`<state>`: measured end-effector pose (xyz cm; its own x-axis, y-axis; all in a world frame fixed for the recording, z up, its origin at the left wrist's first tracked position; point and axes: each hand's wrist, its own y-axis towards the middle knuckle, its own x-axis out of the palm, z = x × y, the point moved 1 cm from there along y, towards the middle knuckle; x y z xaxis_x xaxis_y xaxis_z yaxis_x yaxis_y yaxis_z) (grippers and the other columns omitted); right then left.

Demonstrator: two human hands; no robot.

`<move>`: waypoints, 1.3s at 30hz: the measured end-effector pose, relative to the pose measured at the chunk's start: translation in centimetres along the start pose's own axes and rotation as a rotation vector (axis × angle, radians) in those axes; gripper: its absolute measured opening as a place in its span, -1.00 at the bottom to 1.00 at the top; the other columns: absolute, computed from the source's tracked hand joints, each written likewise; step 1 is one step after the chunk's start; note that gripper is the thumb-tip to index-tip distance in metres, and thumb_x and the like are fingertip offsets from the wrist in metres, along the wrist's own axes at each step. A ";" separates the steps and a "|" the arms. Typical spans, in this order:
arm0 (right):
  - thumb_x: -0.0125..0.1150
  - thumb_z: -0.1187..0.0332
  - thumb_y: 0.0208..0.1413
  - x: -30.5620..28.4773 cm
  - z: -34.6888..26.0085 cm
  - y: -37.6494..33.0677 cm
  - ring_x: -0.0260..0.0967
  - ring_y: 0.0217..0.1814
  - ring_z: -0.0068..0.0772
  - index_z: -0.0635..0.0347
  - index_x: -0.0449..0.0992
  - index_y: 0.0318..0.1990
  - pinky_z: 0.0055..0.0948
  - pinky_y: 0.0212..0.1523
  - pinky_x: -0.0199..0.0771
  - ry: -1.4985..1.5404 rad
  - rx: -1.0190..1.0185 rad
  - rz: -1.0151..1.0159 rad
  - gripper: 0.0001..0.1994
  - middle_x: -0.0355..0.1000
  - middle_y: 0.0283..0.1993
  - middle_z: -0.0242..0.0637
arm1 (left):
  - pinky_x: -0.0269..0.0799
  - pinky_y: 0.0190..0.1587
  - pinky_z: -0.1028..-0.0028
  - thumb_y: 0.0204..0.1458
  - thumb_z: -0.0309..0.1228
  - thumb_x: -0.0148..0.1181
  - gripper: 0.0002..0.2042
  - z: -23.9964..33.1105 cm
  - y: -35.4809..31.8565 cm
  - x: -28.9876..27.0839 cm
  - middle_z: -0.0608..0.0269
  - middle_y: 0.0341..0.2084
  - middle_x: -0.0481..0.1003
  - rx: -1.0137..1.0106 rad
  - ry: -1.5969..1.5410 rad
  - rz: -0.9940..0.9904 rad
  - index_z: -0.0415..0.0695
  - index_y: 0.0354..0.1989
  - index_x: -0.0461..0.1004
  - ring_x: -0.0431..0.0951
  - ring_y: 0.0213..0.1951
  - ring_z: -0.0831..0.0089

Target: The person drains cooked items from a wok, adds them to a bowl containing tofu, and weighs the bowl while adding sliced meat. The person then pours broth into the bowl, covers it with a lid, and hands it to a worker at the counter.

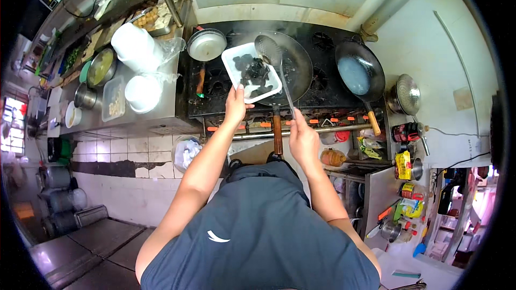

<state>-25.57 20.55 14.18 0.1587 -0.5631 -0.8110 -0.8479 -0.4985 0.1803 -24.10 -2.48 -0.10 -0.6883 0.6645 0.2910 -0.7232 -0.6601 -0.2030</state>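
My left hand (235,106) grips the near edge of a white rectangular plastic tub (273,80), tilted over the stove. Inside the tub lie dark, ruffled pieces that look like black fungus (252,70). My right hand (304,138) is closed around the long metal handle of a perforated skimmer (268,49). The skimmer's round head overlaps the tub's far right corner; whether they touch, I cannot tell. Beneath both sits a dark wok (299,64) with a wooden handle (277,131) pointing toward me. The tub and skimmer hide part of the wok's inside.
Another wok (355,75) holding cloudy liquid stands right on the black stove (215,108). A metal pot (206,46) sits at the stove's back left. Stacked white containers (134,48) and bowls crowd the left counter. Bottles and packets line the right side.
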 end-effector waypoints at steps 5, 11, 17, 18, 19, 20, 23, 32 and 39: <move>0.02 0.36 0.28 0.1 3.8 2.1 0.38 -0.36 -0.56 0.29 0.38 0.21 -0.54 -0.26 0.38 0.441 0.180 -0.054 -0.62 0.51 -0.37 -0.27 | 0.63 -0.36 0.42 0.35 -0.13 -0.17 -0.57 0.4 -0.9 -1.7 0.11 -0.13 0.50 -0.040 -0.048 0.011 -0.23 0.18 0.28 0.58 -0.23 0.37; -0.03 0.26 0.26 4.4 10.8 7.2 0.49 -0.11 0.13 0.09 0.45 0.15 -0.08 -0.13 0.48 0.024 0.199 -0.025 -0.65 0.53 -0.18 0.07 | 0.62 -0.37 0.35 0.32 -0.06 -0.13 -0.51 2.0 -8.2 -9.4 0.04 -0.13 0.49 -0.067 -0.056 0.158 -0.28 0.14 0.29 0.58 -0.21 0.30; -0.06 0.23 0.26 6.5 13.0 11.7 0.48 -0.12 0.17 0.00 0.43 0.18 0.01 -0.13 0.48 -0.203 0.285 -0.070 -0.63 0.54 -0.20 0.04 | 0.59 -0.35 0.30 0.31 -0.04 -0.12 -0.50 1.3 -17.3 -16.7 0.03 -0.07 0.46 -0.065 0.020 0.340 -0.26 0.15 0.27 0.57 -0.15 0.25; -0.06 0.22 0.26 7.3 13.8 12.1 0.48 -0.10 0.17 -0.01 0.41 0.20 0.00 -0.10 0.48 -0.217 0.296 -0.131 -0.62 0.54 -0.18 0.06 | 0.58 -0.38 0.36 0.32 -0.06 -0.15 -0.53 1.6 -18.4 -17.2 0.06 -0.11 0.47 -0.063 -0.002 0.410 -0.26 0.12 0.29 0.58 -0.21 0.31; -0.06 0.21 0.26 8.7 14.8 12.2 0.46 -0.02 0.16 -0.01 0.42 0.20 -0.03 -0.02 0.46 -0.143 0.321 -0.156 -0.61 0.52 -0.12 0.12 | 0.58 -0.40 0.41 0.34 -0.08 -0.18 -0.55 2.0 -19.4 -17.6 0.09 -0.15 0.48 -0.057 -0.022 0.485 -0.25 0.10 0.31 0.58 -0.27 0.36; -0.04 0.23 0.24 9.1 14.3 12.0 0.44 0.03 0.13 0.06 0.43 0.19 -0.11 0.04 0.45 -0.091 0.311 -0.198 -0.61 0.50 -0.08 0.16 | 0.58 -0.40 0.41 0.34 -0.08 -0.18 -0.55 2.0 -20.4 -18.2 0.09 -0.15 0.48 -0.056 -0.020 0.491 -0.25 0.10 0.31 0.58 -0.27 0.36; 0.03 0.33 0.22 11.5 14.7 11.7 0.55 -0.26 -0.05 0.21 0.42 0.18 -0.23 -0.24 0.52 0.249 0.379 -0.332 -0.61 0.55 -0.31 0.02 | 0.57 -0.37 0.31 0.32 -0.05 -0.16 -0.53 2.2 -22.5 -19.2 0.08 -0.04 0.43 -0.036 -0.023 0.557 -0.20 0.16 0.27 0.54 -0.16 0.24; -0.03 0.40 0.27 11.1 9.6 8.1 -0.09 -0.74 -0.66 0.05 0.29 -0.02 -0.56 -0.74 -0.10 1.140 0.891 -0.603 -0.84 0.08 -0.66 -0.57 | 0.59 -0.38 0.33 0.35 -0.12 -0.20 -0.57 3.3 -23.7 -18.9 0.04 -0.06 0.44 0.026 -0.087 0.596 -0.26 0.13 0.26 0.56 -0.16 0.25; -0.10 0.38 0.32 11.6 8.4 7.4 -0.08 -0.75 -0.67 -0.04 0.30 -0.12 -0.57 -0.74 -0.11 1.431 0.923 -0.548 -0.93 0.11 -0.65 -0.57 | 0.58 -0.36 0.33 0.34 -0.10 -0.20 -0.55 4.0 -23.1 -19.5 0.03 -0.04 0.43 0.029 -0.063 0.579 -0.23 0.18 0.23 0.56 -0.15 0.24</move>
<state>-34.26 15.80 1.45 0.3369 -0.8033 0.4911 -0.4536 -0.5956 -0.6630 6.24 -1.57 2.70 -0.9657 0.1707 0.1959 -0.2275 -0.9197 -0.3202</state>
